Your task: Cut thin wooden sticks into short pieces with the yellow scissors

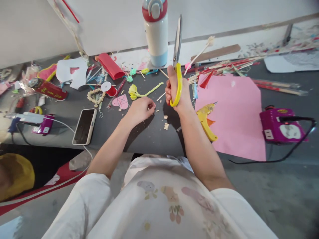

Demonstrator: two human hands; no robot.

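Observation:
My right hand (183, 96) is wrapped round the yellow handle of a pair of scissors (177, 43), whose metal blades point up and away from me. Close to the dark tabletop, my left hand (140, 111) has its fingers curled together; whatever they pinch, if anything, is too small or hidden to name. Between the hands lie several short cut pieces of pale stick (166, 126). Just beyond the left hand is a yellow flower with a twisted stem (134, 92). A pink paper heart (120, 102) rests left of that hand.
Pink sheet (236, 116) at right carries a yellow glue gun (206, 122). A purple power box (281, 126) with a black cable stands beside it. Behind are a bottle (157, 39) and long thin sticks (224, 66). A phone (85, 126), thread spool (109, 89) and red can (48, 89) lie left.

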